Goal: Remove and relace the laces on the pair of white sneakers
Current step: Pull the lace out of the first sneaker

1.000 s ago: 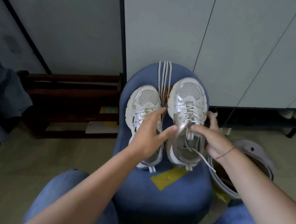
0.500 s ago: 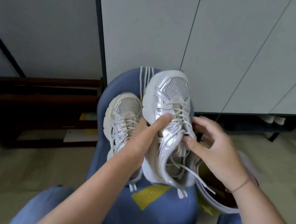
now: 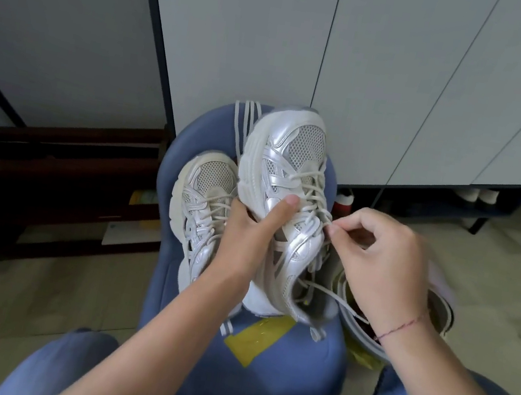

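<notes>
Left hand (image 3: 247, 229) grips the sneaker (image 3: 280, 152), long axis 6 to 12 o'clock, toe at 12; right hand (image 3: 382, 261) pinches its lace (image 3: 324, 216).

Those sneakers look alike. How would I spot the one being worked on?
Start at the blue chair before the white cabinet doors. Of the two white sneakers there, take the right-hand sneaker. Unlike the left-hand sneaker lying on the seat, it is held up by the left hand, its lace pinched by the right hand.

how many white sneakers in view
2: held sneaker in the left hand over the blue chair; other sneaker lying on its seat. Pale shapes under the cabinet are unclear.
</notes>
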### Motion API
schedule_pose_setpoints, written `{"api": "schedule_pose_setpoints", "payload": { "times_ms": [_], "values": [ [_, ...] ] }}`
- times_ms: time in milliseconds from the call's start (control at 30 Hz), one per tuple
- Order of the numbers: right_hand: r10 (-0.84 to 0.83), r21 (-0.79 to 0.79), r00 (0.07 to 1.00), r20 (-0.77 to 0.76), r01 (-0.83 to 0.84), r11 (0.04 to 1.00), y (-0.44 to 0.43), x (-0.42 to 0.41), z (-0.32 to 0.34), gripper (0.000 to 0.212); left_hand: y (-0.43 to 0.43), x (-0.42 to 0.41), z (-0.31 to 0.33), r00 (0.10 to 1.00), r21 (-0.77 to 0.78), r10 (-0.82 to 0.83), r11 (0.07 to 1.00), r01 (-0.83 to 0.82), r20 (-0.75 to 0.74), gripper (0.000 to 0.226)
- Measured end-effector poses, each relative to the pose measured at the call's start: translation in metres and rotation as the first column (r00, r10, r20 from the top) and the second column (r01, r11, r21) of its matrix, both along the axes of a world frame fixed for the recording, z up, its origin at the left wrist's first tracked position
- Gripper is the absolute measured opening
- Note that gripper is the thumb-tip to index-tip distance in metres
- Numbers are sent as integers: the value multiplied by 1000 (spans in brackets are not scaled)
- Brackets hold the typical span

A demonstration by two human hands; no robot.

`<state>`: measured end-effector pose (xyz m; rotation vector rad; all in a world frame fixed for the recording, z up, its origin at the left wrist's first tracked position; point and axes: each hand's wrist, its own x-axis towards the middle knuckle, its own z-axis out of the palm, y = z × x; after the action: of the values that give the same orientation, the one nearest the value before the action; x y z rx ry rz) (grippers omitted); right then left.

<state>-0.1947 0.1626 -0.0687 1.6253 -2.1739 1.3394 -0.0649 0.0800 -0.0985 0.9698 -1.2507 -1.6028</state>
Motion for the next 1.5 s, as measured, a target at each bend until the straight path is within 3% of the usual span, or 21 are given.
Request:
{"api": "schedule_pose_setpoints", "payload": {
  "times_ms": [133, 200, 267, 333, 467, 600, 633, 733, 767, 800, 933, 1033, 1133, 1233, 1333, 1500],
  "values": [
    [143, 143, 970, 197, -172, 975, 0, -14, 4, 11, 2, 2, 1, 999, 5, -42, 999, 42, 2, 36],
    [252, 143, 891, 377, -325, 935, -1, -21, 6, 12, 2, 4, 4, 996, 4, -85, 996, 85, -7, 29],
    [327, 98, 798, 506, -429, 898, -1, -26, 6, 9, 2, 6, 7, 991, 13, -130, 991, 130, -18, 40],
    [376, 47, 738, 560, -482, 875, -1, -26, 5, 9, 2, 7, 8, 986, 22, -162, 986, 163, -31, 57],
    [424, -80, 605, 674, -511, 856, 1, -24, 8, 12, 0, 7, 6, 982, 44, -179, 982, 182, -51, 60],
    [422, -34, 683, 596, -503, 863, 0, -21, 7, 28, -2, 6, 3, 987, 72, -161, 984, 162, -23, 66],
    [421, -86, 655, 627, -479, 874, 0, -22, 10, 34, -4, 7, 2, 989, 94, -145, 985, 146, -18, 71],
    [509, -381, 324, 798, -383, 841, 6, -43, 29, 41, -10, 15, 2, 995, 193, -96, 976, 98, -20, 76],
    [539, -439, 248, 805, -362, 822, 9, -53, 34, 42, -13, 18, 3, 996, 225, -89, 970, 92, -24, 71],
    [550, -455, 240, 800, -355, 817, 12, -59, 37, 40, -15, 21, 4, 995, 245, -86, 965, 94, -42, 63],
    [478, -245, 545, 689, -446, 861, 10, -40, 25, 24, -17, 21, 9, 990, 221, -92, 969, 114, -105, 48],
    [488, -153, 635, 599, -507, 848, 1, -11, 14, 22, -16, 17, 6, 992, 172, -92, 979, 106, -87, 61],
    [430, -126, 731, 530, -434, 892, -5, -3, 8, 9, -16, 15, 1, 990, 158, -115, 979, 126, -76, 67],
    [386, -116, 762, 520, -385, 916, -7, -5, 6, 3, -17, 15, -1, 990, 152, -121, 980, 129, -66, 70],
    [366, -96, 769, 524, -374, 922, -7, -12, 9, 15, -18, 16, -3, 993, 143, -111, 983, 116, -45, 69],
    [377, -113, 684, 624, -398, 910, -6, -19, 16, 17, -16, 15, -4, 992, 96, -129, 987, 128, -3, 77]
  ]
}}
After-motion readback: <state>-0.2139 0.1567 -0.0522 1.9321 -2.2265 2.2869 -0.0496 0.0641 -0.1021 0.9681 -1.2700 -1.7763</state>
